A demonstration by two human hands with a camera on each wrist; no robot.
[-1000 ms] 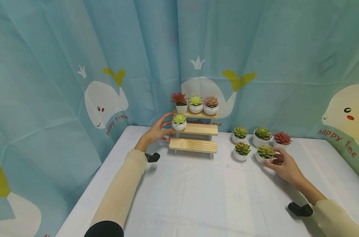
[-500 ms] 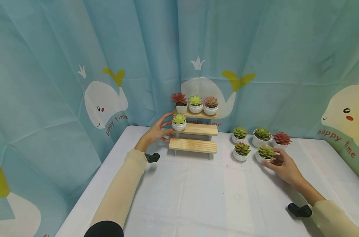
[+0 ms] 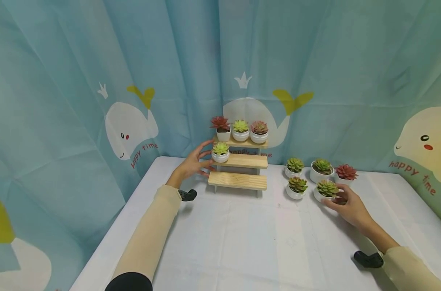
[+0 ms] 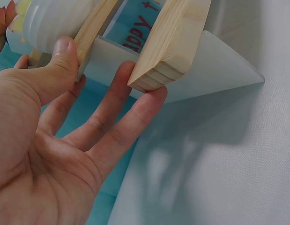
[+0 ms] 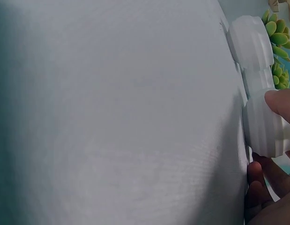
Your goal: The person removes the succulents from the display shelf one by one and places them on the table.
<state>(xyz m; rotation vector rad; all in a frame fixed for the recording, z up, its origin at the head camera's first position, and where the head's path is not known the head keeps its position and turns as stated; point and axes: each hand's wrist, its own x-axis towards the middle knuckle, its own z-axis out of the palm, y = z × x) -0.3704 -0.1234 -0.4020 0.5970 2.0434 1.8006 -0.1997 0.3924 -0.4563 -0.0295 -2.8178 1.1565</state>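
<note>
Holding succulent pot (image 3: 319,195), right grip (image 3: 352,207) (as before).

White-covered table (image 3: 242,242) is loaded with a three-tier wooden stand (image 3: 237,180), four potted succulents (image 3: 241,135) set on its upper tiers, and five loose potted succulents (image 3: 297,188).

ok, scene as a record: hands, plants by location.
left hand: touches left end of three-tier pale wooden stand
right hand: grips round white pot with green succulent
top tier: three white-potted succulents, dark red, lime and dusty pink
middle tier: lime-green succulent in round white pot, left end
white-covered table: three other green potted succulents, one red potted succulent
</note>
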